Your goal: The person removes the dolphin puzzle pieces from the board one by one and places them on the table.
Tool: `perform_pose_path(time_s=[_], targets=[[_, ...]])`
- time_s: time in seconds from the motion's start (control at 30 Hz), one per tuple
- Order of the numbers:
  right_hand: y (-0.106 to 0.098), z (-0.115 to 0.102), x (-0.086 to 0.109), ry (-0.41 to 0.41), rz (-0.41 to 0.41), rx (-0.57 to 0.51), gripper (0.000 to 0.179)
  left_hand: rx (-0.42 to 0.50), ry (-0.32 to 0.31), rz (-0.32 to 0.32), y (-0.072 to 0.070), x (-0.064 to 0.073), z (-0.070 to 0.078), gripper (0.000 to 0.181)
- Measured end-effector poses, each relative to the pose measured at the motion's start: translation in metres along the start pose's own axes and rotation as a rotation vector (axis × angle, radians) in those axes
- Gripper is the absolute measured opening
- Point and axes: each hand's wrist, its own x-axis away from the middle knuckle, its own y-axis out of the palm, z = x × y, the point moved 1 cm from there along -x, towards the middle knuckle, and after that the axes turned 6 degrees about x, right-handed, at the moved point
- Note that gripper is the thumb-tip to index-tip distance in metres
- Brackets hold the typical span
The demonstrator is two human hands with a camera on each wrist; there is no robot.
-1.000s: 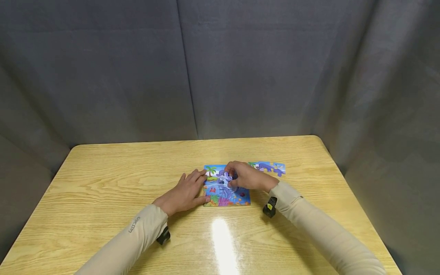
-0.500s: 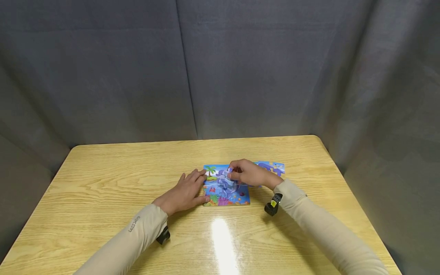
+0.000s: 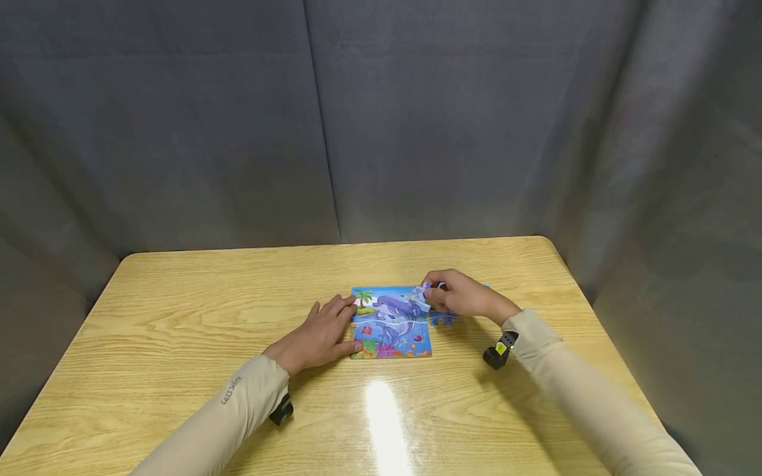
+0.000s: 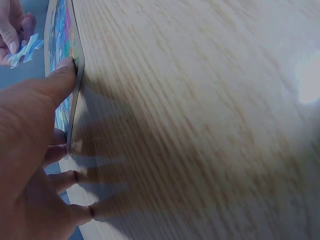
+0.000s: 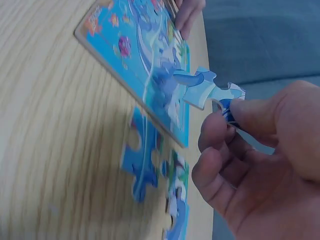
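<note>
On counter (image 3: 178, 297), puzzle board (image 3: 393, 334) is touched at L edge by L hand (image 3: 315, 336), fingers spread; nr far R corner, 1 pc (image 5: 201, 91) is pinched btwn fingers of R hand (image 3: 467, 294).

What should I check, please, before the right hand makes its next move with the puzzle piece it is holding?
1. Right hand pinching the puzzle piece securely: looks ok, thumb and finger are on it.
2. Puzzle piece lifted off the table: ok.
3. Left hand at the puzzle board: ok, its thumb touches the edge.
4. Puzzle board lying flat: ok.
5. Loose pieces in plain sight from the head camera: not ok, the right hand hides part of them.
6. Puzzle piece matching a gap in the board: cannot tell, the detail is too small.
</note>
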Motion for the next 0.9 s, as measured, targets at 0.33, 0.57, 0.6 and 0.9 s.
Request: perform_pose_path(time_s=[0.33, 0.57, 0.6, 0.9], targets=[[-0.021, 0.021, 0.019, 0.019, 0.049, 0.02, 0.013, 0.017, -0.003, 0.007, 0.0, 0.001, 0.002, 0.075], [-0.029, 0.036, 0.027, 0.069, 0.078, 0.019, 0.01, 0.011, -0.006, 0.01, 0.0, 0.001, 0.001, 0.075], [-0.03, 0.037, 0.029, 0.073, 0.082, 0.022, 0.01, 0.01, -0.007, 0.01, 0.0, 0.001, 0.0, 0.076], [-0.034, 0.041, 0.04, 0.075, 0.086, 0.029, 0.01, 0.014, -0.008, 0.006, 0.0, 0.002, -0.001, 0.077]])
